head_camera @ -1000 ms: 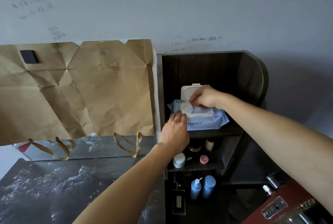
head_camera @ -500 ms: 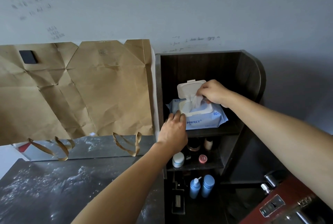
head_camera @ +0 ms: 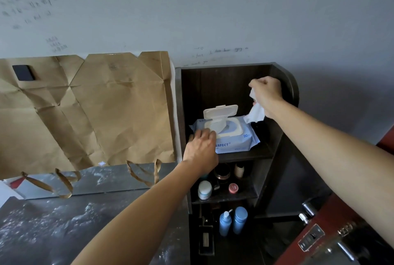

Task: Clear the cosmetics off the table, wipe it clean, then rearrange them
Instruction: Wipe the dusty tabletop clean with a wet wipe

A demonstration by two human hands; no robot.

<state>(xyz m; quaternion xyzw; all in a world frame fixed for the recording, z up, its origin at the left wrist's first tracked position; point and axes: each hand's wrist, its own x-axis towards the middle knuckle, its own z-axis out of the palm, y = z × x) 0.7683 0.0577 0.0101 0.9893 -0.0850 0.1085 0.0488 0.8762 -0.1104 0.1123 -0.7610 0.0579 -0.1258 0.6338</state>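
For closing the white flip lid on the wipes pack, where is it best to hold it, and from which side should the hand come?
Take the flip lid by its free top edge, at the small centre tab. The lid stands open, hinged at the pack's far side, so the right hand would best come from above and behind and press it forward and down. The left hand already steadies the wipes pack at its near-left edge.

"ERFECT" and "80" on the blue wet-wipe pack [head_camera: 234, 143]; illegible handwritten scrawl on the wall [head_camera: 213, 19].

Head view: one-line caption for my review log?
Right hand lifts a wipe from the open pack, steadied by the left hand.
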